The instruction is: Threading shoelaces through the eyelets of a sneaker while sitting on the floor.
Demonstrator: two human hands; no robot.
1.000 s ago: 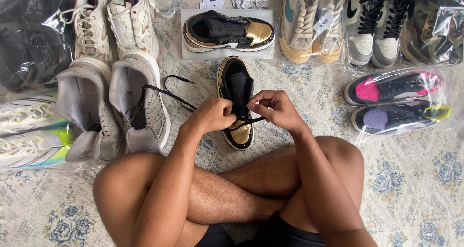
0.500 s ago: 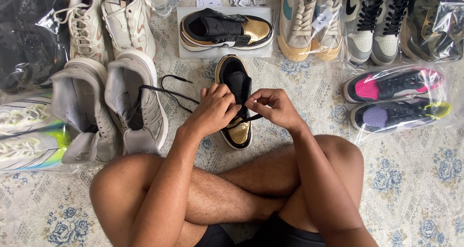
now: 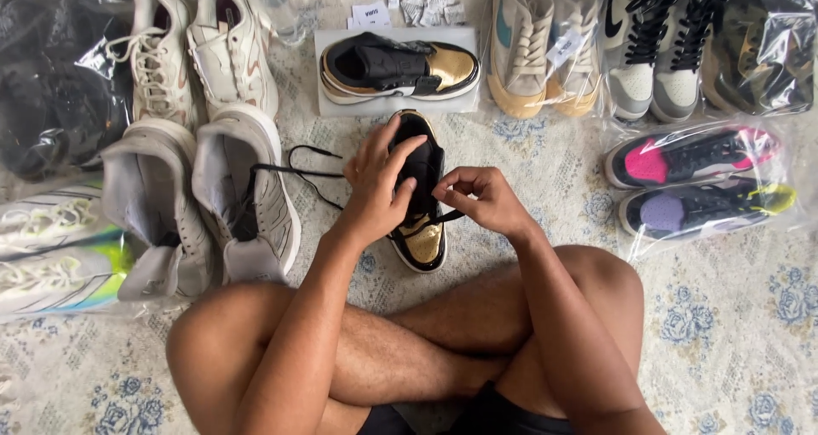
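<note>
Your left hand [image 3: 382, 188] clasps the black-and-gold shoe [image 3: 417, 198], toe toward you; your right hand [image 3: 479, 198], just beside, pinches its black lace [image 3: 311, 172].

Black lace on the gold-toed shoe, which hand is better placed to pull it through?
Probably the right hand: its fingertips pinch the black lace over the shoe, while the left hand steadies the tongue.

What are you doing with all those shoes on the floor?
A person sits cross-legged on a flowery rug with shoes all around. The left hand steadies a black and gold sneaker standing in front of the legs, and the right hand pinches its black lace, which trails off to the left. Its matching sneaker lies on a white sheet just beyond. Other pairs sit nearby, some in clear plastic bags.
</note>
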